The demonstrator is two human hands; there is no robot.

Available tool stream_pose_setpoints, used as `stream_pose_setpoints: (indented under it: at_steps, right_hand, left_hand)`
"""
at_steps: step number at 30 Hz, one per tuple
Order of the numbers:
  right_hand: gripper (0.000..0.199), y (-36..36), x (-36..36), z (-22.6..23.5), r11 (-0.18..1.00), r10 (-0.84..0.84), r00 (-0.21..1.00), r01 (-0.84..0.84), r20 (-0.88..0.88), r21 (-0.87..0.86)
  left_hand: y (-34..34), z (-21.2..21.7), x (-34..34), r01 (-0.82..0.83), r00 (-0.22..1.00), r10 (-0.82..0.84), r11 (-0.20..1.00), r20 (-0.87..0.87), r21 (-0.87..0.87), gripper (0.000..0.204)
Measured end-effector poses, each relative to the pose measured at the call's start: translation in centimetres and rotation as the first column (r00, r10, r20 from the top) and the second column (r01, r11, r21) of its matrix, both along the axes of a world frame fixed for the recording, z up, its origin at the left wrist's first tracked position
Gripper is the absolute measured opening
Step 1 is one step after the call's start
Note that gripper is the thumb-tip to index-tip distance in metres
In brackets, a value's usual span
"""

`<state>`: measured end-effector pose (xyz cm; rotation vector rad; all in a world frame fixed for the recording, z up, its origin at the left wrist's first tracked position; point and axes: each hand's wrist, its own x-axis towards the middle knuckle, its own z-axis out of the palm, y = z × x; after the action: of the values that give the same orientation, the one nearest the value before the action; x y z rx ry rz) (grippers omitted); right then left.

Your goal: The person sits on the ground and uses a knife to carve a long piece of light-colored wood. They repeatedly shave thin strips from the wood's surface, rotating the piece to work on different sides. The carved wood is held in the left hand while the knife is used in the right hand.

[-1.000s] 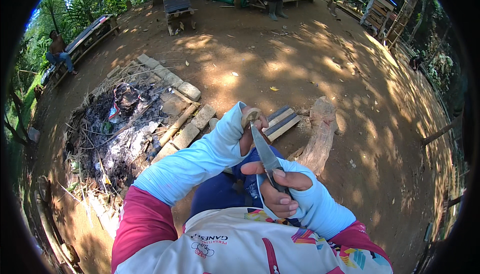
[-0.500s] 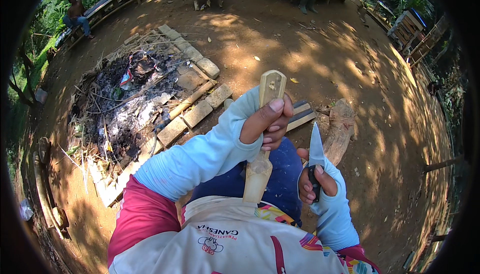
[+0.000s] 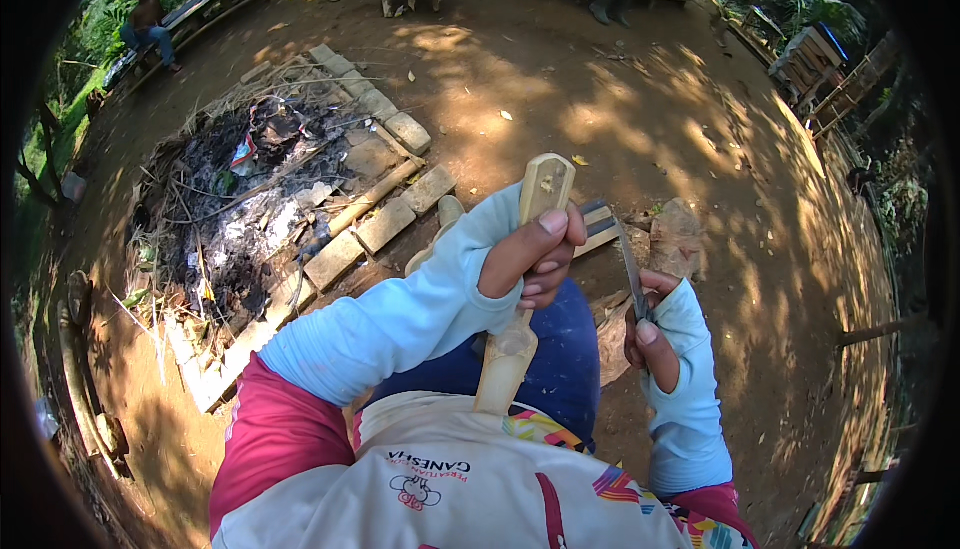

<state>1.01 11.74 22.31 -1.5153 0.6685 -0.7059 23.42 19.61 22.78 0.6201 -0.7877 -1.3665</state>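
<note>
Wood is what the left hand (image 3: 530,254) grips: a long pale stick (image 3: 515,319) standing up from the lap, while the right hand (image 3: 655,334) just beside it squeezes a knife (image 3: 630,264) pointing up, blade near the stick.

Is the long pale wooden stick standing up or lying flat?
Standing up: the long pale wooden stick rises lengthwise in the left hand.

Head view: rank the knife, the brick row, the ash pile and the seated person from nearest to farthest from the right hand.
Measured from the right hand:
1. Knife, held in that hand, blade pointing up.
2. Brick row, to the left, past the carved wooden piece.
3. Ash pile, farther left, behind the bricks.
4. Seated person, far upper left on a bench.
</note>
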Motion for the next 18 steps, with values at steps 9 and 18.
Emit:
stream_pose_setpoints:
  at_steps: [9, 18]
  right_hand:
    - [0.036, -0.2, 0.0, 7.1, 0.956, 0.192, 0.922, -0.253, -0.337, -0.149]
    - [0.03, 0.6, 0.7, 7.5, 0.945, 0.286, 0.874, -0.326, -0.393, -0.039]
  left_hand:
    - [0.2, 0.5, 0.0, -0.145, 0.888, 0.125, 0.989, 0.443, 0.011, 0.029]
    - [0.3, -0.1, -0.1, -0.129, 0.671, 0.225, 0.974, 0.706, -0.188, 0.025]
